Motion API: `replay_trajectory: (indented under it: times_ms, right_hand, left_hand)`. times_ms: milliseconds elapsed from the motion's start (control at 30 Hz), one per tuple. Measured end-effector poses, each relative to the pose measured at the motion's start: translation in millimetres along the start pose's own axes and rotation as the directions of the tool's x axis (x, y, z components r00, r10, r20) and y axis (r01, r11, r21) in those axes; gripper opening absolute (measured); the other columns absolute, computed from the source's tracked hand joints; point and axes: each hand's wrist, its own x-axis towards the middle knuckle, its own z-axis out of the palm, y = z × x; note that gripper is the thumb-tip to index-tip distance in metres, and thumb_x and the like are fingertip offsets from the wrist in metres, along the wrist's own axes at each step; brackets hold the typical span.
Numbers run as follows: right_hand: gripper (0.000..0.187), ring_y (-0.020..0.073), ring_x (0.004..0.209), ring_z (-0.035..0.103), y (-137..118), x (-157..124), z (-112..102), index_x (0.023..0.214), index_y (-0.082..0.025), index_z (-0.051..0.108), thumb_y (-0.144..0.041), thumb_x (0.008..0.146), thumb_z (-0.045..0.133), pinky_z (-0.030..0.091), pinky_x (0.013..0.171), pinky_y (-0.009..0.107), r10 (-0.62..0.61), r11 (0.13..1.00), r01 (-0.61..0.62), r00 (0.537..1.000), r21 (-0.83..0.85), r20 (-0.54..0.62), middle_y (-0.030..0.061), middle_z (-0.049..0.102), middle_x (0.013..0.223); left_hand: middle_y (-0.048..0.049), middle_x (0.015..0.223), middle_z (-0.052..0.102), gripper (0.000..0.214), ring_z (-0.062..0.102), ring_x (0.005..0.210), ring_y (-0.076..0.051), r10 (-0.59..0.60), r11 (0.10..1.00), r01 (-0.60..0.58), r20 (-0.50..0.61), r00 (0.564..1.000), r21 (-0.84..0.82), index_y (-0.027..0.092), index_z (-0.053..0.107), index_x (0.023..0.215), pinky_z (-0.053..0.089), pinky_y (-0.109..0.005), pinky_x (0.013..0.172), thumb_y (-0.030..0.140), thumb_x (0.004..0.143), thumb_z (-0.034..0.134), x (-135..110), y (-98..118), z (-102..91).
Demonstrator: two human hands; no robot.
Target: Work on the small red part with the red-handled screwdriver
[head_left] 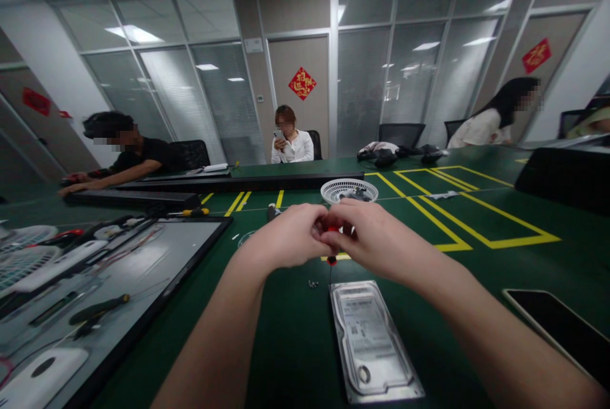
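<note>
My left hand (296, 234) and my right hand (369, 229) are closed together around the handle of a small screwdriver (332, 261). Red and black parts of the handle show between and below my fingers; the rest is hidden. Its thin shaft points down to the far left corner of a silver hard drive (365, 339), which lies flat with its label facing up. Whether the tip sits in a screw there is too small to make out. Just left of that corner, several tiny screws (312, 284) lie in a small cluster on the green table (286, 345).
A white plastic basket (349, 191) with dark parts stands beyond my hands. At left lies a large flat panel (157, 263) bearing a dark-handled screwdriver (100, 308) and other parts. A phone (557, 326) lies at right. Several people sit around the table.
</note>
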Motion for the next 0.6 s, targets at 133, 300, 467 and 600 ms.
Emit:
replay_trajectory:
  times_ms: [133, 300, 467, 600]
  right_hand:
    - [0.027, 0.0186, 0.094, 0.062, 1.4, -0.8, 0.5, 0.112, -0.022, 0.073, -0.006, 0.096, 0.058, 0.044, 0.083, 0.031, -0.022, 0.999, 0.021, 0.999, 0.036, 0.047, 0.0058, 0.067, 0.106]
    - [0.017, 0.0183, 0.087, 0.061, 4.0, 1.1, 4.0, 0.104, -0.020, 0.074, -0.010, 0.095, 0.063, 0.042, 0.077, 0.030, -0.018, 1.000, 0.018, 1.000, 0.005, 0.014, 0.0056, 0.069, 0.101]
    - [0.019, 0.0190, 0.089, 0.062, 1.7, -0.3, 2.4, 0.111, -0.022, 0.074, -0.013, 0.097, 0.064, 0.043, 0.078, 0.030, -0.005, 1.000, 0.005, 1.000, 0.005, 0.004, 0.0056, 0.070, 0.102]
    - [0.028, 0.0183, 0.091, 0.062, 1.9, -0.3, 3.3, 0.109, -0.021, 0.072, -0.003, 0.096, 0.056, 0.044, 0.080, 0.029, -0.030, 0.999, 0.030, 0.999, 0.016, 0.023, 0.0069, 0.069, 0.107]
  left_hand:
    - [-0.0036, 0.094, 0.076, 0.030, 0.070, 0.081, -0.021, -0.010, 1.000, 0.010, -0.003, 1.000, 0.009, 0.019, 0.070, 0.105, 0.051, -0.029, 0.067, 0.027, 0.076, 0.075, -1.8, -1.7, -1.9]
    - [-0.0024, 0.090, 0.075, 0.038, 0.068, 0.077, -0.021, -0.029, 0.999, 0.030, -0.024, 0.999, 0.013, 0.020, 0.070, 0.104, 0.049, -0.029, 0.062, 0.030, 0.070, 0.082, 2.3, -5.4, 0.9]
    - [-0.0041, 0.096, 0.077, 0.029, 0.070, 0.082, -0.021, 0.021, 1.000, -0.021, -0.012, 1.000, -0.014, 0.019, 0.069, 0.104, 0.052, -0.029, 0.069, 0.020, 0.075, 0.073, 0.2, -1.7, 0.1]
    - [-0.0027, 0.095, 0.075, 0.029, 0.070, 0.082, -0.020, -0.011, 1.000, 0.010, -0.060, 0.998, -0.011, 0.020, 0.065, 0.102, 0.050, -0.027, 0.063, 0.021, 0.075, 0.075, -2.8, -1.9, -1.0]
